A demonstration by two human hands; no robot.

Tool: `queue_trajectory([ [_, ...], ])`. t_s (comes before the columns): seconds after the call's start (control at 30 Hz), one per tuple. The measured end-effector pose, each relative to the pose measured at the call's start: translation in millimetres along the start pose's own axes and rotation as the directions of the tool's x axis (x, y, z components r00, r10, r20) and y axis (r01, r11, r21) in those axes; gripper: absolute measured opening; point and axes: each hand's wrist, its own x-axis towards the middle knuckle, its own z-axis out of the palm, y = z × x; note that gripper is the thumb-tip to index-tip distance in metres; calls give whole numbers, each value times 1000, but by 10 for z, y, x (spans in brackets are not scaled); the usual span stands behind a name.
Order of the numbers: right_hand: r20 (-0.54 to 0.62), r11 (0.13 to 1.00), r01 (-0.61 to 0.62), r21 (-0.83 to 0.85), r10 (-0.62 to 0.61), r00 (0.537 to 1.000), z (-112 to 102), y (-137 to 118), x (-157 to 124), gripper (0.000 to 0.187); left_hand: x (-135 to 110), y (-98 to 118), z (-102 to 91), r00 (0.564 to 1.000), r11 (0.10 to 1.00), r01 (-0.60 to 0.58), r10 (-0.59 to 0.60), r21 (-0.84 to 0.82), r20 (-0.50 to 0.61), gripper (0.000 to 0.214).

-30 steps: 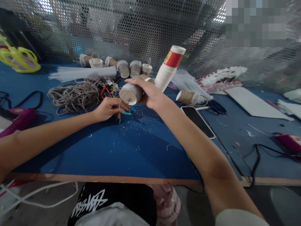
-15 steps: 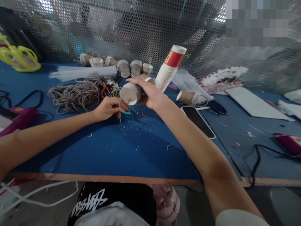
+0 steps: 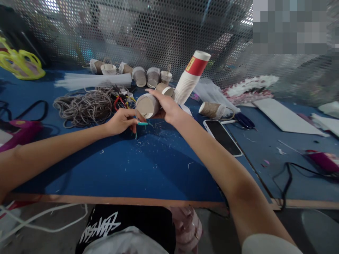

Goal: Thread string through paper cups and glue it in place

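Note:
My right hand (image 3: 169,107) is wrapped around a paper cup (image 3: 146,106) covered in cord and pale mesh, holding it tipped on its side with its round end towards me. Beside the cup's lower left edge, my left hand (image 3: 122,121) is closed, its long turquoise nails pointing right. A thin grey-brown cord runs along the cup's edge to the left fingertips, which pinch it. The tips of the right fingers are partly hidden behind the cup. Left of the hands lies a heap of grey cord (image 3: 86,107).
Behind stand several wrapped cups (image 3: 139,77) and a leaning stack of paper cups (image 3: 186,83). To the right are a phone (image 3: 224,137), another wrapped cup (image 3: 210,109) and a white board (image 3: 288,118). Glue guns (image 3: 22,132) lie at both sides; pliers (image 3: 119,102) sit by the cord.
The cord across the cup's round end has shifted to its left edge. The cup has turned slightly, while both hands stay in nearly the same place.

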Motion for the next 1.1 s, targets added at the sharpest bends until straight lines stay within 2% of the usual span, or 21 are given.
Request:
queue_trajectory([
  [0.2,-10,985,162,-59,-162,987,25,-43,-74,40,-4,-22,-12,999,998,-31,32,-55,21,30],
  [0.43,-30,952,244,-184,-254,967,5,-46,-37,50,-3,-8,-14,998,994,-44,47,-100,28,34],
  [0.57,-15,976,174,-128,-177,984,22,-47,-46,50,-8,3,-3,999,990,-32,33,-140,5,38],
  [0.73,-4,996,-82,-18,82,997,24,16,17,40,-7,-9,-5,1000,993,15,-14,-114,5,43],
  [0.83,47,986,-165,21,164,985,-2,67,84,34,-6,-12,-5,999,995,42,-43,-92,-10,44],
  [0.97,67,987,-156,32,153,986,-28,99,117,34,-2,-7,2,999,997,32,-35,-72,-41,42],
  [1.1,9,997,-75,6,75,997,-2,76,72,43,0,-7,1,1000,995,19,-21,-96,-10,45],
])
